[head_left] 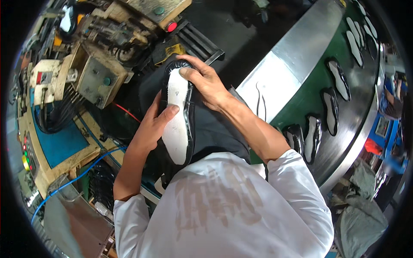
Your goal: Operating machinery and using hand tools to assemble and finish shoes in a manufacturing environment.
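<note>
**White shirt, bare forearms**

The person wears a white short-sleeved shirt (223,206) with loose sleeves that end near the elbows. A faded, brownish smear of worn print or stain spreads across its front. Dark trousers or an apron (217,133) show below it. Both forearms are bare. The left hand (150,127) and right hand (206,81) wear no gloves, rings or watch.
</note>
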{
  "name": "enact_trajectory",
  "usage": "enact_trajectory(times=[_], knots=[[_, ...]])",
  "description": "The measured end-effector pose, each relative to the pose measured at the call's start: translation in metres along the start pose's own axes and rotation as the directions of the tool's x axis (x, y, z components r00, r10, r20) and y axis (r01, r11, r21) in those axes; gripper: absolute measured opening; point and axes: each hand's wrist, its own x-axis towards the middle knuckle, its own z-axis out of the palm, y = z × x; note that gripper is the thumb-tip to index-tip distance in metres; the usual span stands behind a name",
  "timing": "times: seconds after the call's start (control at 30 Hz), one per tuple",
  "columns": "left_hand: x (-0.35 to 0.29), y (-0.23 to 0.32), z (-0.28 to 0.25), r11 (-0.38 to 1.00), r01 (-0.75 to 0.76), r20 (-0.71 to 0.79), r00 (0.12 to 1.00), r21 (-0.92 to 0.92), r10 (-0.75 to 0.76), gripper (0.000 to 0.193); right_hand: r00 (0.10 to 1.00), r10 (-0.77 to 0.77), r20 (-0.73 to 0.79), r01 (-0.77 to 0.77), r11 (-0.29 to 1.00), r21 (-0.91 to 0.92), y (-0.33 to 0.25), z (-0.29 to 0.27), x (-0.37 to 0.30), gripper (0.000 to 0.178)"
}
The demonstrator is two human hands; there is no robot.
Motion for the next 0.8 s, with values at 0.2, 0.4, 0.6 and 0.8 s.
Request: enact_trajectory(times=[0.2, 0.4, 0.6, 0.8], knots=[[0.018, -0.029, -0.007, 0.995, 0.069, 0.014, 0.998, -0.078, -0.068, 0.092, 0.874, -0.378, -0.306, -0.045, 0.565, -0.824, -0.003, -0.12, -0.061, 0.059], [0.035, -0.079, -0.031, 0.967, 0.138, -0.05, 0.987, -0.213, -0.152, 0.111, 0.811, -0.403, -0.424, -0.534, -0.213, -0.818, 0.065, -0.213, -0.156, 0.072], [0.004, -0.133, -0.04, 0.836, 0.168, 0.009, 0.981, -0.522, -0.192, 0.087, 0.797, -0.148, -0.585, -0.331, 0.704, -0.629, 0.046, -0.236, -0.138, 0.041], [0.0, -0.144, -0.033, 0.728, 0.2, 0.01, 0.966, -0.656, -0.257, 0.086, 0.918, 0.397, -0.025, -0.385, 0.871, -0.304, -0.016, -0.048, -0.041, 0.045]])
